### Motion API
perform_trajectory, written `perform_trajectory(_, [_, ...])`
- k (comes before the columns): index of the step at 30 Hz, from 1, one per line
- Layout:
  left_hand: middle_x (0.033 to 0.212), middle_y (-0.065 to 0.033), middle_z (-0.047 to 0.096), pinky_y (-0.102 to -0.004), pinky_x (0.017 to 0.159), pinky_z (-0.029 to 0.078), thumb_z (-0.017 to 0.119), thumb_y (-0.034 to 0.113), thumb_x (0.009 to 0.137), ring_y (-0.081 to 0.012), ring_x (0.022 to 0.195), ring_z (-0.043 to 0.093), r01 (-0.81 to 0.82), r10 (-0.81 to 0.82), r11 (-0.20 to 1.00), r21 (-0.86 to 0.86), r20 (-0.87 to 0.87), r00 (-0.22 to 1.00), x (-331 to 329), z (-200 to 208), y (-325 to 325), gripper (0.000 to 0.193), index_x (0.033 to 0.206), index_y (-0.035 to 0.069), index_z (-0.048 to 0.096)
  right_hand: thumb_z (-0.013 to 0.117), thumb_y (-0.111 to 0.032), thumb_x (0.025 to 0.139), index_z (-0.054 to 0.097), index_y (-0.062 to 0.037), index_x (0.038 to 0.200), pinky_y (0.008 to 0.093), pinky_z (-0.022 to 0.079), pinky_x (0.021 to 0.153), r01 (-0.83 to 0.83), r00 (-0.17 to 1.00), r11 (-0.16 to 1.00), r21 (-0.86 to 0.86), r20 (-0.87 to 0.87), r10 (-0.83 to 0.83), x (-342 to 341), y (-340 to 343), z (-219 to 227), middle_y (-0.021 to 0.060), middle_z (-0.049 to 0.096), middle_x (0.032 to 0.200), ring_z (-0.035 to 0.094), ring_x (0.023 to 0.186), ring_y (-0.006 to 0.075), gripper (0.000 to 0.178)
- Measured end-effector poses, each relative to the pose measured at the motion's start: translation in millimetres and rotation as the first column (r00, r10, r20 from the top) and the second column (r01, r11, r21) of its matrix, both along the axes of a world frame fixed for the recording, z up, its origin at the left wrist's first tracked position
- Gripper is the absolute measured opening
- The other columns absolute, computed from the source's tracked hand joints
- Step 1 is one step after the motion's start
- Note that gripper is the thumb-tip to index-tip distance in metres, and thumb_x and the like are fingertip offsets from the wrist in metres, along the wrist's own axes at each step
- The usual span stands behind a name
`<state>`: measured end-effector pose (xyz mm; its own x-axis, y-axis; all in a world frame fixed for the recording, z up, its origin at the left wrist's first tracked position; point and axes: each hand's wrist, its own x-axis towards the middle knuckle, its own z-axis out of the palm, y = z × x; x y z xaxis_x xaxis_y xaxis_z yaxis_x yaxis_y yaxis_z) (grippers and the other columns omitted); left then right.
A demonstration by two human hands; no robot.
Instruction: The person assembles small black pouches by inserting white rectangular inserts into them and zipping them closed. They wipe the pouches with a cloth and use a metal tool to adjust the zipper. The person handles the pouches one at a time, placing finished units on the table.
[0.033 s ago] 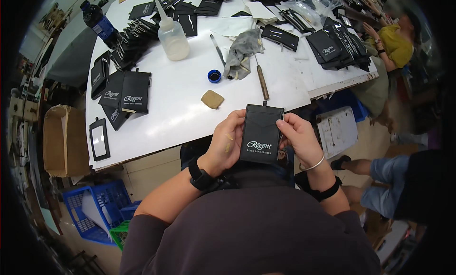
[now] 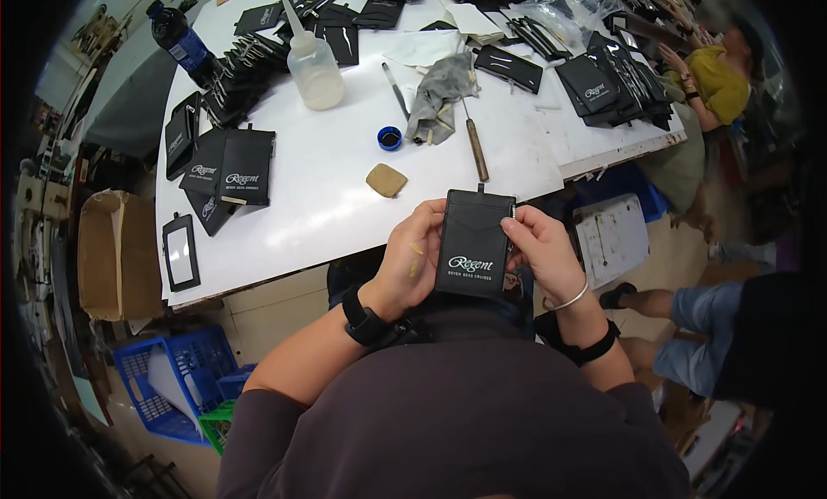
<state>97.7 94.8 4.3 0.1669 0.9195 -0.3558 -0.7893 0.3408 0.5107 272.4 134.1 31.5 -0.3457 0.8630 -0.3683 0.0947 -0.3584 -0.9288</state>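
Between my hands, just off the table's near edge, is a black badge holder (image 2: 472,240) with pale print on its lower part and a small tab on top. My left hand (image 2: 412,262) is closed on its left side, the thumb along the edge. On the right, my right hand (image 2: 543,249) pinches the edge by a metal zipper (image 2: 513,215), thumb on the front; its other fingers are partly hidden behind. Beyond my hands lie a tan block (image 2: 386,180), a blue cap with dark contents (image 2: 389,138) and a wooden-handled awl (image 2: 477,150).
Black holders (image 2: 247,167) lie at the left, with more piled at the right (image 2: 594,81). A squeeze bottle (image 2: 316,77), a dark drink bottle (image 2: 183,46) and a grey rag (image 2: 439,98) stand or lie farther back. Blue crates (image 2: 168,387) sit below left. Another person (image 2: 719,81) is at far right.
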Motion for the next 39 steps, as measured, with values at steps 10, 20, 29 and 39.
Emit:
perform_trajectory(10, [0.098, -0.0087, 0.056, -0.0267, 0.079, 0.048, 0.038, 0.015, 0.096, -0.0129, 0.087, 0.056, -0.001, 0.006, 0.999, 0.034, -0.128, 0.992, -3.7, 1.8, -2.5, 0.023, 0.107, -0.001, 0.048, 0.055, -0.016, 0.089, 0.056, -0.0014, 0.085, 0.0175, 0.041, 0.046, 0.029, 0.999, 0.999, 0.020, -0.032, -0.029, 0.5, -6.3, -4.9, -0.0007, 0.055, 0.066, 0.051, 0.052, 0.0042, 0.015])
perform_trajectory(20, [0.111, -0.0116, 0.056, -0.0280, 0.086, 0.046, 0.050, 0.003, 0.088, -0.0154, 0.100, 0.056, 0.164, -0.147, 0.984, 0.070, -0.198, 0.969, -9.0, 13.8, -9.1, 0.039, 0.124, -0.004, 0.041, 0.054, -0.017, 0.090, 0.056, -0.0022, 0.087, 0.0175, 0.042, 0.050, 0.042, 0.996, 0.999, 0.010, -0.074, -0.041, 1.3, -7.2, -17.2, -0.0008, 0.055, 0.069, 0.051, 0.056, 0.0045, 0.016])
perform_trajectory(29, [0.117, -0.0106, 0.055, -0.0231, 0.085, 0.046, 0.047, -0.007, 0.085, -0.0106, 0.095, 0.056, 0.198, -0.114, 0.969, 0.148, -0.446, 0.888, -1.2, 15.3, -15.5, 0.047, 0.130, -0.003, 0.039, 0.048, -0.020, 0.093, 0.054, -0.0055, 0.101, 0.0204, 0.048, 0.061, -0.096, 0.991, 0.995, -0.026, -0.095, 0.093, 7.1, -0.7, -40.0, -0.0015, 0.056, 0.084, 0.053, 0.072, 0.0050, 0.017])
perform_trajectory(39, [0.119, -0.0090, 0.053, -0.0293, 0.090, 0.045, 0.044, 0.007, 0.092, -0.0160, 0.105, 0.054, 0.109, -0.092, 0.988, 0.108, -0.145, 0.985, -6.3, 11.1, -15.5, 0.039, 0.130, -0.001, 0.039, 0.057, -0.025, 0.087, 0.048, -0.0019, 0.114, 0.0223, 0.048, 0.065, -0.005, 0.996, 0.995, 0.103, -0.092, 0.015, -4.3, -10.8, -33.4, 0.0033, 0.058, 0.091, 0.057, 0.080, 0.0087, 0.036])
